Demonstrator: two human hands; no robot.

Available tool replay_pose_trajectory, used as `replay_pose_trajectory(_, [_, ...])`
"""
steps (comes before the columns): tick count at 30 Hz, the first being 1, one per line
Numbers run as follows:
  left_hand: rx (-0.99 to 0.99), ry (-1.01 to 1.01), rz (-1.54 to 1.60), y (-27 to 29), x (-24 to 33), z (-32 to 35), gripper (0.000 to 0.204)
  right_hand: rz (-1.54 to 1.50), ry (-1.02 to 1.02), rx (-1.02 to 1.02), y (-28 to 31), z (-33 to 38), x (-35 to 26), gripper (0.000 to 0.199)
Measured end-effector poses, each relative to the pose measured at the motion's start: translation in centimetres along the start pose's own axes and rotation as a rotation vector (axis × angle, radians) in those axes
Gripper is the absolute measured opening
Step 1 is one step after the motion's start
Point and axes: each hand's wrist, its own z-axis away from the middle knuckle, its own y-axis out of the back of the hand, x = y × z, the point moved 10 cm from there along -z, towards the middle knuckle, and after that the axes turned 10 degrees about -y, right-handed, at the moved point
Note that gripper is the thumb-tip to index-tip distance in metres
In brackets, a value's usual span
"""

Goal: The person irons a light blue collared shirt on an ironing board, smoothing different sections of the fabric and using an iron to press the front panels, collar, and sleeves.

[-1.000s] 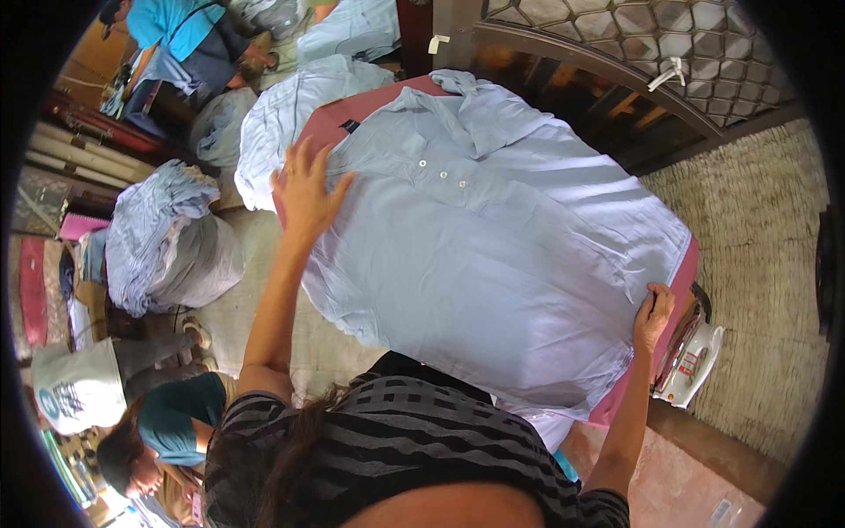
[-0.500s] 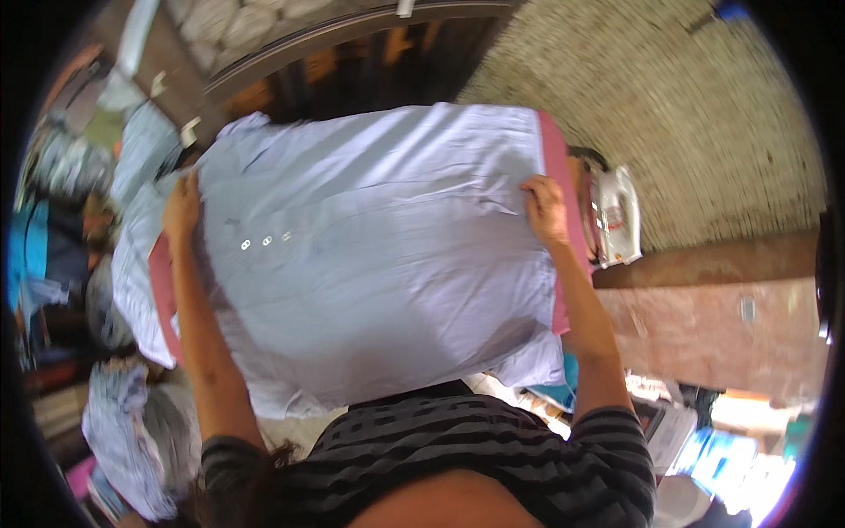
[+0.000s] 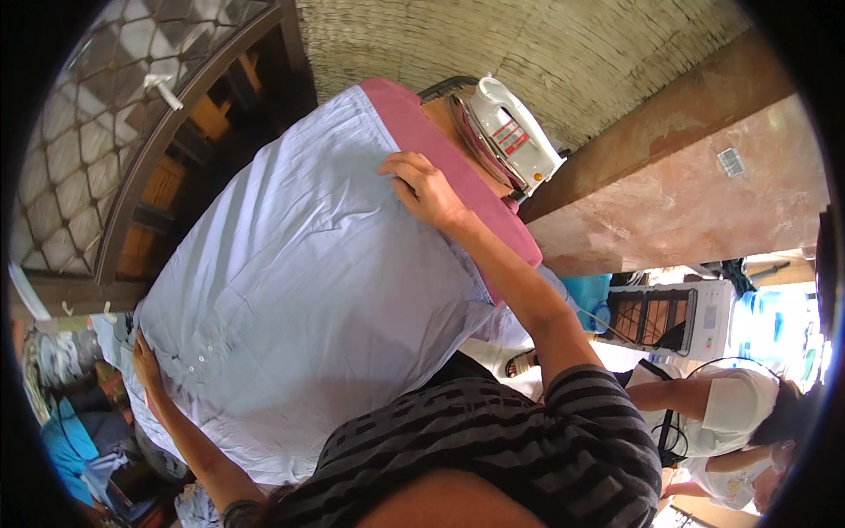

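Note:
A pale lilac-blue shirt [image 3: 290, 264] with small white buttons lies spread over a pink padded ironing board [image 3: 418, 123]. Light creases cross the cloth near my right hand [image 3: 422, 187]. That hand rests on the shirt near its hem with bent fingers slightly apart, holding nothing. At the shirt's far left end, my left hand [image 3: 146, 363] is closed on the cloth at the edge; its fingertips are partly hidden. Beyond my right hand, a white and maroon iron [image 3: 510, 132] stands at the board's right end.
A dark wooden frame with lattice [image 3: 132, 202] borders the board on the left. Beyond the iron are a woven mat wall [image 3: 563, 53] and a reddish panel [image 3: 669, 194]. Folded clothes [image 3: 70, 440] lie at the lower left. People in white tops [image 3: 735, 414] are at the lower right.
My view has turned to the right, so the iron and the people show more fully. Both hands stay on the shirt, the right near the hem and the left at the other end.

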Motion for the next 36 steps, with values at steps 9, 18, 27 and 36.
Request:
replay_pose_trajectory(9, [-0.129, 0.101, 0.009, -0.1, -1.3, 1.1, 0.072, -0.041, -1.048, 0.788, 17.4, 31.1, 8.6, 0.012])
replay_pose_trajectory(18, [-0.081, 0.048, 0.026, 0.7, -0.4, 0.9, 0.065, -1.613, -1.406, 0.728, -6.5, 34.0, 12.6, 0.051])
replay_pose_trajectory(27, [-0.027, 0.075, 0.024, 0.6, -2.3, -0.1, 0.058, -1.567, -1.437, 0.821, -5.8, 38.7, 13.1, 0.048])
replay_pose_trajectory(36, [0.034, 0.113, 0.101, -0.7, -5.8, -1.1, 0.056, -1.511, -1.496, 0.842, -4.9, 41.1, 13.1, 0.046])
